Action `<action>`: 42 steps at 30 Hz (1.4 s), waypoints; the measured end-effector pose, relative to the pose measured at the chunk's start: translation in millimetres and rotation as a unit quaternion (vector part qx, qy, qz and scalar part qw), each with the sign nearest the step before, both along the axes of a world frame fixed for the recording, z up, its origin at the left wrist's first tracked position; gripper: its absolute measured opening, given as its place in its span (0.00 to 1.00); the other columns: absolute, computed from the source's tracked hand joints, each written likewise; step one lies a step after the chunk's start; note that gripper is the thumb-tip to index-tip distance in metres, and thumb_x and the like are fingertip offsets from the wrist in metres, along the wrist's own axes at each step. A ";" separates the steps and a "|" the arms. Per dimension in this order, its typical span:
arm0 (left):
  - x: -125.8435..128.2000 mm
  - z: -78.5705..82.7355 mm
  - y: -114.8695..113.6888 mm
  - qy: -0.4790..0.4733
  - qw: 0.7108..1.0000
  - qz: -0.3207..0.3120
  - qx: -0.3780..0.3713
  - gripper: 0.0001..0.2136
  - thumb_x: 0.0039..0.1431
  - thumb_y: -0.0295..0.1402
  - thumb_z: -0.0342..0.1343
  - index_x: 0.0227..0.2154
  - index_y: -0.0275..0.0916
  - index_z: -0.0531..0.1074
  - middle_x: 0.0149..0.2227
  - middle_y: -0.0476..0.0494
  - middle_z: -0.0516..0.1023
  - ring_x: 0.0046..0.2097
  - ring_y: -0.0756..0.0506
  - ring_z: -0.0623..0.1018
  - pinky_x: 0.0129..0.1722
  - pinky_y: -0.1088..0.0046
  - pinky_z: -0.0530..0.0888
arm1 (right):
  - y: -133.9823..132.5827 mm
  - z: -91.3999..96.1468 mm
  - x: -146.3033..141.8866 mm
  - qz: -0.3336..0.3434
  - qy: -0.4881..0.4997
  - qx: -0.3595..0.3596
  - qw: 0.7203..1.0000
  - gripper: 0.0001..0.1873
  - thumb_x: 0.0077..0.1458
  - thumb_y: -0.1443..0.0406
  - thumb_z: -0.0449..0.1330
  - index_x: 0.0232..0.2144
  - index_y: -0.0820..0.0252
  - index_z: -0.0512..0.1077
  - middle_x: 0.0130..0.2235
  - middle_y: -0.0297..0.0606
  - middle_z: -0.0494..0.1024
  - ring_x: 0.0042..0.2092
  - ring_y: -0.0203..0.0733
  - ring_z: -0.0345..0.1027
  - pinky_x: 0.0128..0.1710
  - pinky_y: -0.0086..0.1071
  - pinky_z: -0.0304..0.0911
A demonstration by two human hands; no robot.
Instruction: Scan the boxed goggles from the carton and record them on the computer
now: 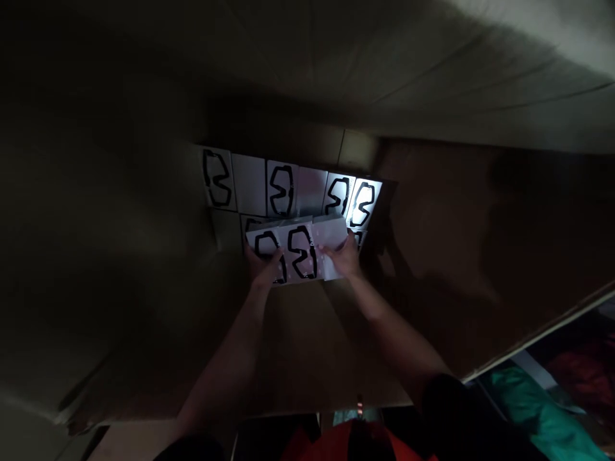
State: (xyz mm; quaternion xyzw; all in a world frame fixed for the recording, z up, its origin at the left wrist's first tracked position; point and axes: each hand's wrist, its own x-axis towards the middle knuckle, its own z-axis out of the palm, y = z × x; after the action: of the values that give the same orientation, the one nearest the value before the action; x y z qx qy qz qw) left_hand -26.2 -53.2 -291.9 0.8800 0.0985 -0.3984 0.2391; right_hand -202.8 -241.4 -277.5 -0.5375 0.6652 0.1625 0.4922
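Observation:
Deep inside a large cardboard carton, I hold a row of three white boxes [298,253] pressed side by side. Two of them carry a bold black outline shape; the right one has a plain face. My left hand [263,264] grips the row's left end, thumb on top. At the right end, my right hand [344,257] clamps it the same way, thumb across the plain box. Under and behind the row lie more white boxes [252,186] in a neat layer, some printed and some plain. The held row hides part of that layer.
Tall cardboard walls [432,224] of the carton surround my arms, mostly in shadow. A bright light patch falls on the printed boxes [364,202] at the right. Outside the carton's edge, a green plastic bag [542,410] lies at lower right.

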 end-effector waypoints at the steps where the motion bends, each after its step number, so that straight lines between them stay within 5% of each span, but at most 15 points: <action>1: -2.5 -6.5 3.1 -0.002 1.000 0.000 0.010 0.47 0.56 0.35 0.76 0.74 0.43 0.56 0.71 0.27 0.73 0.70 0.35 0.78 0.71 0.54 0.76 | 17.3 -4.2 -3.9 -0.024 0.014 0.010 1.000 0.60 0.44 0.51 0.81 0.73 0.62 0.61 0.65 0.57 0.77 0.64 0.62 0.75 0.67 0.53 0.71; 6: -10.8 -30.4 -5.4 -0.028 0.992 -0.115 0.044 0.59 0.52 0.40 0.79 0.79 0.35 0.48 0.77 0.20 0.61 0.79 0.30 0.65 0.79 0.48 0.63 | 64.0 -22.6 -12.7 -0.072 0.091 0.012 0.993 0.72 0.48 0.53 0.80 0.81 0.64 0.44 0.75 0.63 0.65 0.76 0.63 0.62 0.75 0.52 0.62; 9: -20.1 -27.6 -18.2 -0.072 0.976 -0.199 0.061 0.62 0.53 0.43 0.80 0.82 0.37 0.46 0.82 0.21 0.46 0.83 0.27 0.50 0.82 0.45 0.53 | 64.4 -24.6 -9.8 0.012 0.124 -0.035 0.992 0.72 0.50 0.51 0.79 0.82 0.63 0.43 0.78 0.65 0.58 0.78 0.67 0.56 0.76 0.55 0.58; 13: -22.5 -18.0 -32.6 -0.043 0.966 -0.246 0.074 0.56 0.53 0.46 0.79 0.80 0.47 0.55 0.85 0.33 0.34 0.84 0.24 0.41 0.82 0.40 0.51 | 47.7 -17.1 -0.1 0.138 0.144 -0.050 0.979 0.62 0.59 0.55 0.74 0.84 0.51 0.45 0.82 0.59 0.45 0.75 0.70 0.58 0.71 0.59 0.64; 20: -10.7 -17.4 -36.6 -0.024 0.960 -0.266 0.085 0.54 0.54 0.48 0.79 0.79 0.46 0.58 0.84 0.30 0.34 0.84 0.24 0.44 0.80 0.41 0.55 | -25.4 14.6 -52.1 0.220 0.193 -0.104 0.950 0.49 0.57 0.56 0.70 0.77 0.46 0.61 0.81 0.54 0.45 0.69 0.74 0.60 0.61 0.67 0.69; 25: -12.6 -21.2 -33.3 -0.041 0.964 -0.254 0.061 0.48 0.57 0.44 0.76 0.77 0.44 0.61 0.84 0.29 0.36 0.84 0.24 0.47 0.81 0.40 0.54 | -71.9 -2.1 -84.1 0.219 0.241 -0.096 0.941 0.49 0.57 0.56 0.70 0.76 0.48 0.59 0.81 0.57 0.43 0.71 0.78 0.56 0.63 0.70 0.66; 30: -11.6 -25.2 -29.4 -0.060 0.971 -0.230 0.017 0.44 0.57 0.43 0.75 0.73 0.42 0.65 0.84 0.28 0.39 0.84 0.25 0.46 0.82 0.40 0.51 | -55.3 -24.4 -101.8 0.187 0.249 -0.068 0.948 0.48 0.58 0.57 0.70 0.76 0.51 0.60 0.81 0.59 0.45 0.74 0.78 0.54 0.67 0.68 0.64; 36: -12.4 -25.0 -31.7 -0.059 0.972 -0.226 0.024 0.42 0.56 0.41 0.76 0.72 0.43 0.66 0.84 0.30 0.40 0.84 0.27 0.47 0.82 0.42 0.53 | -21.4 -11.5 -116.1 0.194 0.207 -0.055 0.957 0.41 0.58 0.56 0.70 0.71 0.49 0.66 0.79 0.55 0.49 0.72 0.77 0.55 0.66 0.70 0.65; 39: -13.0 -25.5 -31.8 -0.060 0.971 -0.231 0.026 0.42 0.57 0.41 0.76 0.72 0.42 0.65 0.83 0.29 0.39 0.83 0.27 0.49 0.82 0.45 0.55 | -38.8 -17.5 -103.4 0.243 0.189 -0.112 0.945 0.41 0.60 0.54 0.72 0.71 0.50 0.66 0.80 0.57 0.46 0.71 0.80 0.53 0.65 0.78 0.61; 42: -13.9 -26.6 -31.1 -0.065 0.970 -0.233 0.026 0.42 0.57 0.40 0.76 0.72 0.42 0.65 0.83 0.30 0.40 0.83 0.26 0.49 0.82 0.42 0.54 | -78.2 -42.6 -91.8 0.279 0.181 -0.170 0.928 0.43 0.63 0.47 0.71 0.73 0.52 0.64 0.79 0.58 0.41 0.73 0.83 0.49 0.63 0.84 0.58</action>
State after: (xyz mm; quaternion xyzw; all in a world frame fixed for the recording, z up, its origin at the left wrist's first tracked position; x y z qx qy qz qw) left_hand -40.1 -84.2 -318.5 0.9086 -0.1147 -0.3823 0.1230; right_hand -294.6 -319.6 -320.1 -0.7380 0.5842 0.2727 0.1995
